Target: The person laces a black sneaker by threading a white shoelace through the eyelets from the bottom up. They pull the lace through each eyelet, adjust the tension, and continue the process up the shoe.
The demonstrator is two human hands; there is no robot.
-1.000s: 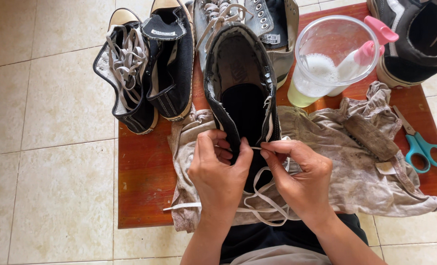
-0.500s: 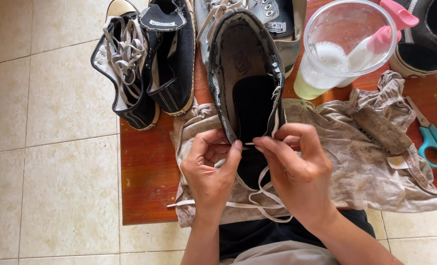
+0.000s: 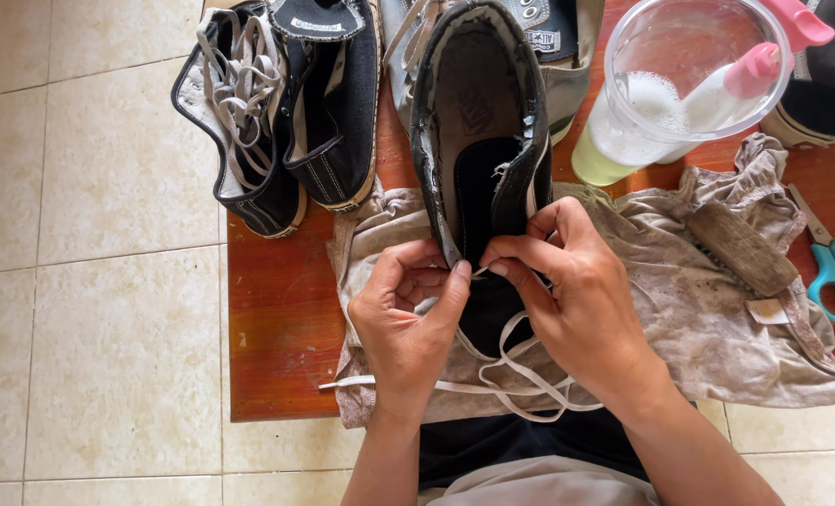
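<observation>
Black canvas shoe [image 3: 478, 141] lies at centre frame on a stained rag [image 3: 708, 309] over a red board [image 3: 282, 319]. Both hands meet at its near end: left hand [image 3: 408, 319] and right hand [image 3: 577, 290] each pinch the white lace [image 3: 511, 379] between thumb and forefinger. More shoes [image 3: 286, 103] sit upper left, scissors [image 3: 834, 272] at right edge.

A small white woven label [image 3: 316, 25] sits on the tongue of the dark shoe at upper left. A pale rectangular label [image 3: 538, 40] marks the grey shoe behind. A faint printed insole mark [image 3: 477, 114] lies inside the central shoe.
</observation>
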